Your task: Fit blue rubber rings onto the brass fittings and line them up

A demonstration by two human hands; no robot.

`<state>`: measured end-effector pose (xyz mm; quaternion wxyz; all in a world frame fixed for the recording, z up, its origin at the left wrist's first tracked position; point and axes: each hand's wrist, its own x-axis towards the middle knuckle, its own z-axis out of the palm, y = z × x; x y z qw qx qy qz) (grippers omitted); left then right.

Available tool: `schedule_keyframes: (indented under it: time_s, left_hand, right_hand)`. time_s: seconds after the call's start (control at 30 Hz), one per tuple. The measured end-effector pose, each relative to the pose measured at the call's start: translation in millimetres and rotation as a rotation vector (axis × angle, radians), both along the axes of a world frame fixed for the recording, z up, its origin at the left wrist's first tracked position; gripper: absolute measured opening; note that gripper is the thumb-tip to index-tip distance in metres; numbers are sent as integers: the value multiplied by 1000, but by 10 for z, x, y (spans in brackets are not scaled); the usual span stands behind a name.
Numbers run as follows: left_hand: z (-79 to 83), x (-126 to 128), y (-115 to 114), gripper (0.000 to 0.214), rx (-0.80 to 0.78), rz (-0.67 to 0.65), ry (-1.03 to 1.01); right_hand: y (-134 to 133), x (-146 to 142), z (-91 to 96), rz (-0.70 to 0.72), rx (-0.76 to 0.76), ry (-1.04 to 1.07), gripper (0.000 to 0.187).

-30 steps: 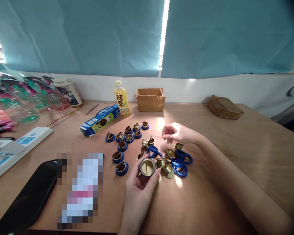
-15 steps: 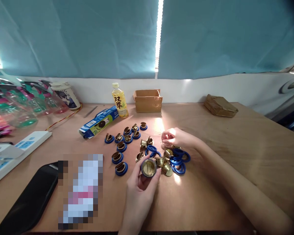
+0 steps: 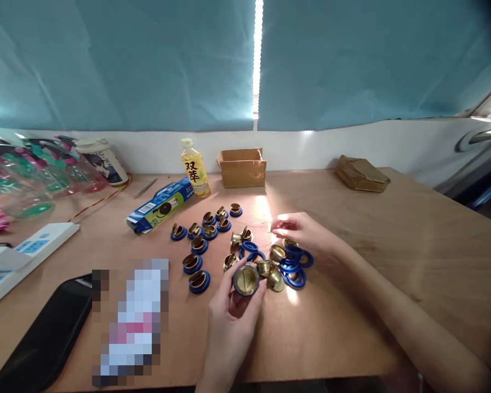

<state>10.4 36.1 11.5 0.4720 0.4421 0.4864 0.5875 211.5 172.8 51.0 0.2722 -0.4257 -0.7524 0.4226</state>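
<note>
My left hand [image 3: 233, 314] grips a round brass fitting [image 3: 246, 280] between thumb and fingers, its slotted face turned up toward me and a dark ring around its rim. Beyond the pile, my right hand [image 3: 292, 228] is low over the table with thumb and fingertips drawn together; fine thread-like strands show by the fingertips, but what they pinch is too small to name. Between the hands lie loose brass fittings [image 3: 277, 252] and several blue rings [image 3: 297, 278]. To the left, several brass fittings seated in blue rings [image 3: 199, 281] stand in loose rows, half-round flaps raised.
Behind are a blue carton [image 3: 159, 206], a yellow-labelled bottle [image 3: 195, 170], an open cardboard box [image 3: 243, 176] and a crumpled brown packet [image 3: 362, 174]. At left are spray bottles [image 3: 36, 174], a cup [image 3: 104, 162], a power strip [image 3: 33, 256] and a black phone-like slab [image 3: 45, 333].
The whole view has shifted slightly, so things sit a little further left. My left hand keeps its hold on the brass fitting. My right hand stays near the same spot beyond the pile.
</note>
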Motion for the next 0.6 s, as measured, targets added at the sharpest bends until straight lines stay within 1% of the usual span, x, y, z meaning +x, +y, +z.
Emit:
schedule_keyframes:
  time_s: [0.1,0.17,0.23,0.33,0.4,0.47,0.53,0.6]
  left_hand:
    - [-20,-5,-11,44,1,9,6]
    - [-27,0,-8,47,5,21,0]
    - [-22,8,-1,48,6,47,-5]
    - [3,9,3,39,14,81,21]
    - [15,-5,-4,35,38,83,89]
    - [13,-28,-18,37,83,73,195]
    - [-4,-53,-31,39,122,60,300]
    - [-28,-72,-39,41,141,55,378]
  right_hand:
    - [-57,-28,51,-72,-73,87,20]
    - [-122,-61,127,-85,-149,166,22]
    - [-209,-110,214,-31,-228,247,22]
    - [-358,-214,290,130,-341,349,23]
    - [-444,-287,279,198,-437,391,23]
    - [-502,-346,235,222,-525,431,21]
    - [-525,-377,184,225,-569,472,19]
    - [-522,-382,145,216,-577,516,18]
